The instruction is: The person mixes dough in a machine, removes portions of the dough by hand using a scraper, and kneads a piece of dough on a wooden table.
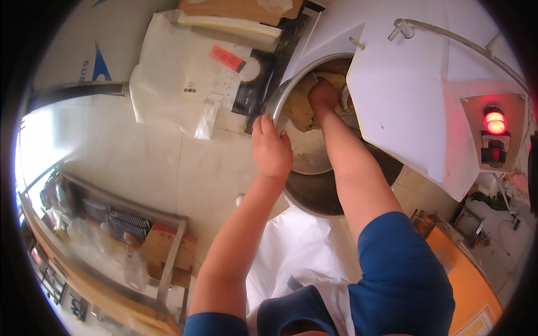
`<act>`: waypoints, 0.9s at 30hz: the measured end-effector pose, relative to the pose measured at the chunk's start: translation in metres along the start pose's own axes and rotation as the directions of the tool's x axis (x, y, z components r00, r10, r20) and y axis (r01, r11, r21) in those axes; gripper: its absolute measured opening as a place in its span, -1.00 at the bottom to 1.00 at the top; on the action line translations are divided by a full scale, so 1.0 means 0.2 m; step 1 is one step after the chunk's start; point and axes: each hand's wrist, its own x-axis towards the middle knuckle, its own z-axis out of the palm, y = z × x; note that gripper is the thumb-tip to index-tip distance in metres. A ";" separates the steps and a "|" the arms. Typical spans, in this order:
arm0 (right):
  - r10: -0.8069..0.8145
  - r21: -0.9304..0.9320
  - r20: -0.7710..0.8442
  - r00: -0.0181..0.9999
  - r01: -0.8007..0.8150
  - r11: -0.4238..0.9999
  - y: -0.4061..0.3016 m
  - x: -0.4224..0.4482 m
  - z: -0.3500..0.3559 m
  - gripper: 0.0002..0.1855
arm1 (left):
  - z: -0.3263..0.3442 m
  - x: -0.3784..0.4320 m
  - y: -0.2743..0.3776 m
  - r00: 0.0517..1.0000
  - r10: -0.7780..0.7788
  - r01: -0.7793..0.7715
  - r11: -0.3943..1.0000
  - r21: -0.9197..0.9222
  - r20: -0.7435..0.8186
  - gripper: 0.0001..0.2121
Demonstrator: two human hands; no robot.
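Note:
Before me stands a large steel bowl (310, 171) under the head of a white dough mixer (397, 90). A mass of pale dough (297, 110) lies inside, with a whitish patch below it on the bowl's floor. My left hand (272, 147) holds the bowl's left rim, fingers outside and thumb toward the inside. Deep in the bowl, my right hand (323, 95) is curled against the dough. A small shiny piece shows by its fingertips; whether the hand grips it is unclear. Beside that hand is part of the curved metal mixing hook (345, 98), mostly hidden by the mixer head.
A red lamp (495, 122) glows on the mixer's panel, and a bent metal bar (458, 40) runs above. White sacks (172, 80) lie left of the bowl. At lower left stands a wood-edged table (113, 290) with boxes beneath; an orange surface (462, 269) is at right.

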 end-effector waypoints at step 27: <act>-0.202 -0.128 0.554 0.807 0.322 0.938 -0.02 0.20 0.11 -0.48 | -0.03 -0.03 0.01 0.998 0.060 -0.060 0.998 0.022 0.012 -0.57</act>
